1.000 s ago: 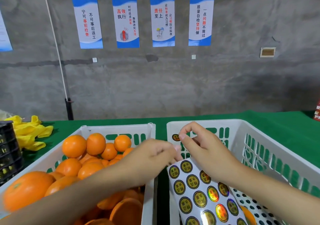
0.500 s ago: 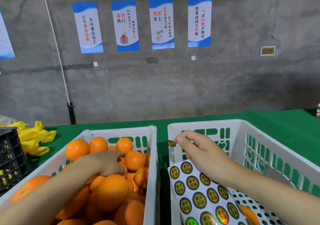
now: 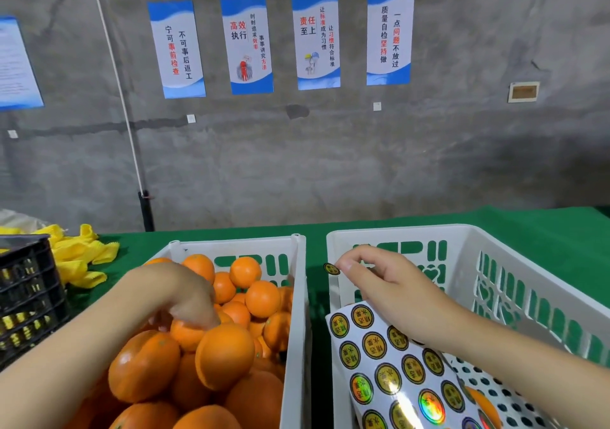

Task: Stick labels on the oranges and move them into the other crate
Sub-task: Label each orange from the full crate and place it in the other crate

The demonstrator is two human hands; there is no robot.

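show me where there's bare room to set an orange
Free: right crate, dotted floor between label sheet and right wall; green cloth behind both crates. Crowded: left crate, heaped with oranges, left hand in it. Right hand pinches a label.

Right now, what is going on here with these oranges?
A person is labelling oranges. The left hand grips an orange in the full left crate. The right hand pinches one round label beside the rim of the right crate. The sticker sheet leans inside that crate, where a lone orange shows.
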